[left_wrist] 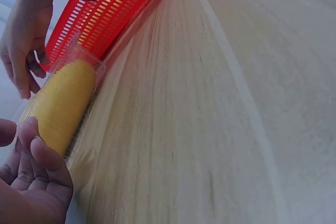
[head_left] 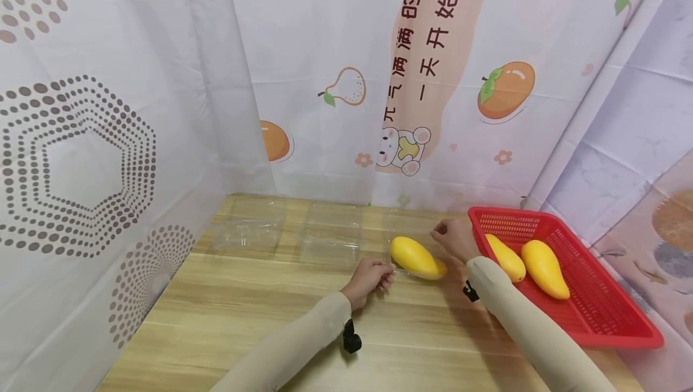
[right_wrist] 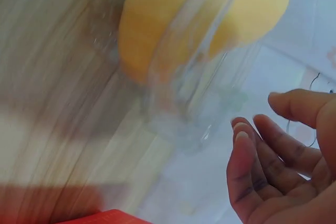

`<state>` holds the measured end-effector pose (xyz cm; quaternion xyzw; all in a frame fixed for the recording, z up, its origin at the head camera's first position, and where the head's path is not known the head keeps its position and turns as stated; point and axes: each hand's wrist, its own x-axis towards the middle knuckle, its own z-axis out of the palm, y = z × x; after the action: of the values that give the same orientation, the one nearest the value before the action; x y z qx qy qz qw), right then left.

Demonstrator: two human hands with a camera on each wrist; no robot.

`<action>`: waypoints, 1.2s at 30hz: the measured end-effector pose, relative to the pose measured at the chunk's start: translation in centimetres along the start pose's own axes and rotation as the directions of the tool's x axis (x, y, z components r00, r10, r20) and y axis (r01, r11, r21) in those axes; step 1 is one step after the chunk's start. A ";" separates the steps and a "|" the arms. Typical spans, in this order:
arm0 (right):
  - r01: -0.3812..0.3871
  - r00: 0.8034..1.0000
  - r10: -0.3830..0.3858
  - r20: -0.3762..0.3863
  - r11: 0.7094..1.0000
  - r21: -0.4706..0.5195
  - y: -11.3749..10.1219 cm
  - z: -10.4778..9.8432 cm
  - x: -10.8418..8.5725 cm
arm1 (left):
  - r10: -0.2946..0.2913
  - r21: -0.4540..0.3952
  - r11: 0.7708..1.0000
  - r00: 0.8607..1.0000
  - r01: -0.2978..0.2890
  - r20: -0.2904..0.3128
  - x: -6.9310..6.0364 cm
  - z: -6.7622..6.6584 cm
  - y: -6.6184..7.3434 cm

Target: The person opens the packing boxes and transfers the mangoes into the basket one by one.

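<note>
A yellow mango (head_left: 415, 258) lies in the rightmost clear plastic box (left_wrist: 88, 55), tilted with one end toward the right front. My left hand (head_left: 369, 281) is at the box's left front corner, fingers loosely bent; whether the fingertips touch the box cannot be told. On the box's right side hovers my right hand (head_left: 456, 238), between it and the red basket. Its thumb stands apart from the loosely bent fingers (right_wrist: 244, 156), and nothing is held. The right wrist view shows the mango behind the blurred clear plastic.
Two more clear plastic boxes, a middle one (head_left: 330, 241) and a left one (head_left: 246, 235), stand along the table's back. At the right, a red basket (head_left: 612, 339) holds yellow mangoes (head_left: 544, 269). Printed curtains (head_left: 325, 31) hang behind the wooden table (head_left: 216, 320) and at both sides.
</note>
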<state>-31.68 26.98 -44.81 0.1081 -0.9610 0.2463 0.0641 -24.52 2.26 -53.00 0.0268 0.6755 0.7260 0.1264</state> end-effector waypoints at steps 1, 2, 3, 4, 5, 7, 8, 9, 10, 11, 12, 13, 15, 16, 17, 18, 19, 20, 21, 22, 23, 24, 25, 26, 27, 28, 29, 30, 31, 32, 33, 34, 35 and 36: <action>0.008 1.000 -0.008 0.014 1.000 -0.002 -0.2 0.0 -0.1 | -0.002 -0.001 1.000 1.000 0.002 0.000 0.0 0.0 0.0; 0.011 1.000 -0.011 0.022 1.000 -0.009 -0.5 -0.1 -0.3 | -0.003 -0.002 1.000 1.000 0.003 -0.002 0.0 0.0 0.0; 0.016 0.999 -0.016 0.038 1.000 -0.014 -0.8 -0.1 -0.4 | -0.003 -0.001 1.000 1.000 0.003 -0.002 0.0 0.0 0.0; 0.017 0.998 -0.016 0.055 1.000 -0.020 -1.2 -0.2 -0.5 | -0.004 -0.001 1.000 1.000 0.004 -0.003 0.0 0.0 0.0; 0.025 0.997 -0.023 0.072 0.999 -0.025 -1.5 -0.3 -0.7 | 0.000 0.003 1.000 1.000 0.000 -0.006 0.0 0.0 0.0; 0.030 0.995 -0.026 0.098 0.999 -0.043 -2.1 -0.4 -0.9 | -0.007 0.002 1.000 1.000 0.007 -0.005 0.0 0.0 0.0; 0.028 0.994 -0.023 0.110 0.999 -0.044 -2.3 -0.5 -1.0 | -0.007 0.001 1.000 1.000 0.007 -0.007 0.0 0.1 0.0; 0.028 0.992 -0.022 0.123 0.998 -0.047 -2.5 -0.5 -1.1 | -0.008 0.002 1.000 1.000 0.008 -0.008 0.0 0.1 0.0; 0.026 0.991 -0.019 0.131 0.998 -0.051 -2.7 -0.5 -1.2 | -0.009 0.000 1.000 1.000 0.009 -0.011 0.0 0.1 0.1; 0.026 0.990 -0.019 0.139 0.998 -0.052 -2.8 -0.6 -1.3 | -0.007 0.002 1.000 1.000 0.007 -0.012 0.0 0.1 0.1; 0.021 0.989 -0.013 0.144 0.998 -0.052 -2.8 -0.5 -1.4 | -0.011 0.000 1.000 1.000 0.011 -0.011 0.0 0.2 0.1; 0.018 0.988 -0.010 0.152 0.999 -0.048 -2.9 -0.5 -1.5 | -0.010 0.002 1.000 1.000 0.010 -0.011 0.0 0.2 0.2; 0.015 0.986 -0.007 0.164 0.999 -0.043 -2.9 -0.4 -1.7 | -0.007 0.008 1.000 1.000 0.007 -0.012 -0.1 0.2 0.2; 0.017 0.986 -0.010 0.169 0.999 -0.037 -2.9 -0.3 -1.8 | -0.007 0.008 1.000 1.000 0.007 -0.010 -0.1 0.2 0.1; 0.021 0.984 -0.015 0.175 0.999 -0.029 -3.0 -0.3 -1.9 | -0.005 0.011 1.000 1.000 0.005 -0.010 -0.1 0.2 0.2; 0.023 0.984 -0.018 0.179 0.999 -0.025 -3.0 -0.2 -2.0 | -0.006 0.008 1.000 1.000 0.006 -0.008 -0.1 0.3 0.1; 0.026 0.983 -0.022 0.182 0.999 -0.022 -3.1 -0.1 -2.2 | -0.005 0.007 1.000 1.000 0.005 -0.008 -0.1 0.3 0.1; 0.034 0.982 -0.029 0.184 0.999 -0.025 -3.1 0.0 -2.3 | -0.006 0.002 1.000 1.000 0.006 -0.008 -0.1 0.3 0.1; 0.044 0.982 -0.038 0.187 0.999 -0.028 -3.1 0.1 -2.4 | -0.004 0.003 1.000 1.000 0.004 -0.009 -0.1 0.3 0.1; 0.056 0.980 -0.049 0.191 0.998 -0.031 -3.1 0.2 -2.5 | -0.009 -0.001 1.000 1.000 0.009 -0.006 -0.1 0.3 0.1; 0.065 0.979 -0.056 0.194 0.997 -0.037 -3.1 0.3 -2.5 | -0.005 0.001 1.000 1.000 0.005 -0.007 -0.1 0.3 0.1; 0.077 0.978 -0.067 0.198 0.996 -0.044 -3.0 0.4 -2.6 | -0.008 -0.001 1.000 1.000 0.008 -0.005 -0.1 0.2 0.1; 0.084 0.977 -0.073 0.200 0.995 -0.049 -3.0 0.5 -2.7 | -0.009 0.001 1.000 1.000 0.009 -0.004 -0.1 0.2 0.1; 0.093 0.976 -0.080 0.204 0.994 -0.055 -2.9 0.5 -2.7 | -0.010 0.001 1.000 1.000 0.010 -0.004 -0.1 0.2 0.1; 0.096 0.975 -0.083 0.206 0.994 -0.058 -2.9 0.6 -2.8 | -0.009 0.005 1.000 1.000 0.009 -0.006 -0.1 0.2 0.1; 0.095 0.974 -0.081 0.210 0.994 -0.058 -2.9 0.6 -2.9 | -0.010 0.004 1.000 1.000 0.010 -0.005 -0.1 0.2 0.2; 0.092 0.974 -0.077 0.215 0.994 -0.060 -2.8 0.7 -2.9 | -0.010 0.004 1.000 1.000 0.010 -0.007 -0.1 0.2 0.2; 0.085 0.973 -0.069 0.221 0.995 -0.062 -2.8 0.7 -3.0 | -0.015 0.000 1.000 1.000 0.015 -0.007 -0.1 0.2 0.3; 0.080 0.972 -0.064 0.225 0.995 -0.065 -2.8 0.8 -3.0 | -0.015 0.001 1.000 1.000 0.015 -0.006 -0.1 0.2 0.3; 0.080 0.971 -0.063 0.231 0.994 -0.068 -2.8 0.8 -3.0 | -0.015 -0.002 1.000 1.000 0.015 -0.006 -0.2 0.2 0.3; 0.079 0.970 -0.060 0.236 0.994 -0.072 -2.7 0.9 -3.1 | -0.015 -0.001 1.000 1.000 0.015 -0.006 -0.2 0.2 0.3; 0.082 0.969 -0.061 0.240 0.994 -0.077 -2.7 0.9 -3.1 | -0.012 0.001 1.000 1.000 0.012 -0.006 -0.2 0.2 0.3; 0.093 0.968 -0.068 0.243 0.992 -0.090 -2.7 1.0 -3.1 | -0.011 0.001 1.000 1.000 0.011 -0.005 -0.2 0.2 0.3; 0.102 0.967 -0.075 0.244 0.990 -0.099 -2.6 1.1 -3.1 | -0.010 0.000 1.000 1.000 0.010 -0.005 -0.3 0.2 0.3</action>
<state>-28.16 24.76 -45.06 0.1762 -0.9680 0.1749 -0.0355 -24.25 2.36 -52.62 0.0217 0.6759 0.7254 0.1286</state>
